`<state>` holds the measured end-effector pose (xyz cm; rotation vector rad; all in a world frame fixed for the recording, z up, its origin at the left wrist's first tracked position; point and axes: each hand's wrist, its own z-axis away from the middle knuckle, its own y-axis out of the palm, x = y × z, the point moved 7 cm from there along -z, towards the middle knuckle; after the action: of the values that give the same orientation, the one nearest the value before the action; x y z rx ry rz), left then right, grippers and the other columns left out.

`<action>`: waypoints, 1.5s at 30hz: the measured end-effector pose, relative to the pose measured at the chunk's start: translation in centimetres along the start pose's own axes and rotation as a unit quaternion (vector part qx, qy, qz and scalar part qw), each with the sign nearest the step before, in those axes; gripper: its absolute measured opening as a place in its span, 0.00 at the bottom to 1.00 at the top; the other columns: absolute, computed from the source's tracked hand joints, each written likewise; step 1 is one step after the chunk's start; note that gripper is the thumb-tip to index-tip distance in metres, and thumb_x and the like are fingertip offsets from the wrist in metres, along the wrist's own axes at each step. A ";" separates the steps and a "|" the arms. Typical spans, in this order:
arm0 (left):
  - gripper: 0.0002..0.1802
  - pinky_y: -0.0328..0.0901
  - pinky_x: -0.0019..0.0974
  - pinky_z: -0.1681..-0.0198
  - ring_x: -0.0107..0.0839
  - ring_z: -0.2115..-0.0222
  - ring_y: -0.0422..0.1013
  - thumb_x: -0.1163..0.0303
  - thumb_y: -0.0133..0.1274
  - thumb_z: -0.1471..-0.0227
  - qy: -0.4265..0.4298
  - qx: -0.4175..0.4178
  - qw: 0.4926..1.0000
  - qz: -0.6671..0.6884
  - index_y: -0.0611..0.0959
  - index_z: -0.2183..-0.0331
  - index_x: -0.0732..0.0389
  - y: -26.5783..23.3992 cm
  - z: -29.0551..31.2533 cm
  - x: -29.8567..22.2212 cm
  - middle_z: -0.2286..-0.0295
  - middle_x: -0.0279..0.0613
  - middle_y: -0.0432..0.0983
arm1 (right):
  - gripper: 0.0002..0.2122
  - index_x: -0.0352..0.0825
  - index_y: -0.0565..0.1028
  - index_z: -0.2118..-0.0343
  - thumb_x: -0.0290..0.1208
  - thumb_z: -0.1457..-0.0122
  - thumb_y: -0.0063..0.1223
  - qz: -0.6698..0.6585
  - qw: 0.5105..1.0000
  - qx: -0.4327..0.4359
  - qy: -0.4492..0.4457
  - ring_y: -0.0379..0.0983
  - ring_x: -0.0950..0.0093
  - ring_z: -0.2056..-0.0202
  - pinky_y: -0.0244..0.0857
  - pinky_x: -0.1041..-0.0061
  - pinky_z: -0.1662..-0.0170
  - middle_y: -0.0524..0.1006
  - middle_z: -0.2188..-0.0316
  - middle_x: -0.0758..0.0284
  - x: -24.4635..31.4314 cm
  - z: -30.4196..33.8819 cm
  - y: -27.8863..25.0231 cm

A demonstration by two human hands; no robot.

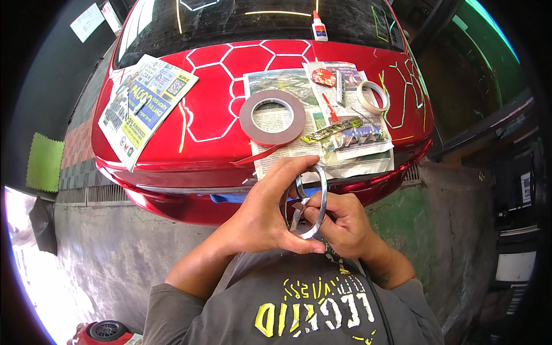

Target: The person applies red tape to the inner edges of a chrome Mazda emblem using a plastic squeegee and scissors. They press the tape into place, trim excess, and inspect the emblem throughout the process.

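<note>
In front of my chest, my left hand (259,210) grips a shiny chrome oval ring emblem (323,198), its thumb below and fingers above. My right hand (347,225) is closed at the ring's right side, thumb and index finger pinching at it by the inner bar. A small silvery strip shows inside the ring near those fingertips; whether it is part of the emblem I cannot tell. Just beyond my hands, a large roll of grey double-sided tape (248,118) lies flat on newspaper (276,155). A loose red strip (259,155) trails from its near side.
The newspaper covers part of a red car's body panel (213,161). On it sit a masking tape roll (360,99), a slim red tool (329,108) and chrome lettering (362,138). A white glue bottle (319,30) stands farther back. More printed paper (144,109) lies left.
</note>
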<state>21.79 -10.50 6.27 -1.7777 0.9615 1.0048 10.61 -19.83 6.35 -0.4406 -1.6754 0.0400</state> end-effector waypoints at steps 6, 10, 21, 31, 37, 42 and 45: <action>0.73 0.61 0.43 0.38 0.42 0.41 0.67 0.46 0.85 0.78 0.006 -0.001 1.000 -0.007 0.67 0.34 0.66 -0.1 -0.1 -0.1 0.43 0.50 0.68 | 0.06 0.28 0.79 0.59 0.25 0.31 0.54 -0.044 0.999 0.016 0.020 0.80 0.76 0.74 0.72 0.74 0.68 0.82 0.73 0.63 -0.9 0.1 0.3; 0.70 0.65 0.44 0.41 0.45 0.42 0.68 0.48 0.84 0.74 0.038 -0.018 0.999 -0.017 0.66 0.34 0.66 -0.6 -0.3 -0.4 0.43 0.53 0.68 | 0.06 0.28 0.80 0.58 0.25 0.30 0.53 -0.022 0.999 -0.011 0.034 0.80 0.77 0.73 0.72 0.75 0.67 0.82 0.73 0.64 -0.4 0.2 0.0; 0.72 0.66 0.42 0.43 0.42 0.43 0.67 0.45 0.84 0.76 0.024 -0.018 1.000 0.001 0.67 0.33 0.63 -1.3 -0.7 -0.4 0.44 0.49 0.69 | 0.08 0.29 0.81 0.53 0.23 0.30 0.52 -0.036 0.999 -0.015 0.004 0.78 0.80 0.72 0.71 0.76 0.68 0.81 0.73 0.66 -1.3 0.2 -0.1; 0.70 0.64 0.44 0.40 0.46 0.42 0.68 0.48 0.84 0.74 0.034 -0.002 0.999 -0.002 0.67 0.34 0.65 -0.5 -1.1 0.1 0.44 0.52 0.69 | 0.08 0.29 0.81 0.55 0.24 0.31 0.55 -0.009 1.000 0.002 -0.007 0.79 0.78 0.71 0.72 0.75 0.67 0.82 0.72 0.64 -0.9 -0.4 -0.1; 0.69 0.63 0.44 0.39 0.46 0.41 0.67 0.48 0.84 0.74 0.039 -0.013 0.999 -0.025 0.67 0.35 0.66 -1.0 -1.4 -0.5 0.44 0.54 0.69 | 0.06 0.29 0.81 0.57 0.24 0.32 0.55 -0.003 1.000 -0.015 0.016 0.79 0.77 0.72 0.71 0.74 0.67 0.82 0.73 0.64 -0.7 -0.4 -1.1; 0.70 0.63 0.44 0.38 0.46 0.41 0.67 0.48 0.84 0.75 0.051 -0.027 0.998 -0.007 0.68 0.35 0.66 -1.3 -1.4 -0.8 0.43 0.53 0.69 | 0.05 0.29 0.80 0.59 0.23 0.31 0.54 0.009 0.999 -0.016 0.027 0.78 0.78 0.74 0.70 0.75 0.68 0.80 0.75 0.65 -0.6 -0.2 -1.2; 0.70 0.62 0.44 0.38 0.46 0.40 0.67 0.48 0.84 0.76 0.054 -0.022 0.998 -0.013 0.68 0.35 0.67 -1.2 -1.5 -0.8 0.43 0.53 0.69 | 0.05 0.29 0.80 0.60 0.23 0.31 0.53 -0.008 1.000 -0.018 0.012 0.78 0.78 0.74 0.70 0.75 0.69 0.79 0.76 0.65 -0.6 -0.3 -0.9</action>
<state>22.86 -11.28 7.83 -1.8934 0.9863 0.9270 10.67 -20.92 6.10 -0.4520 -1.6577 -0.0078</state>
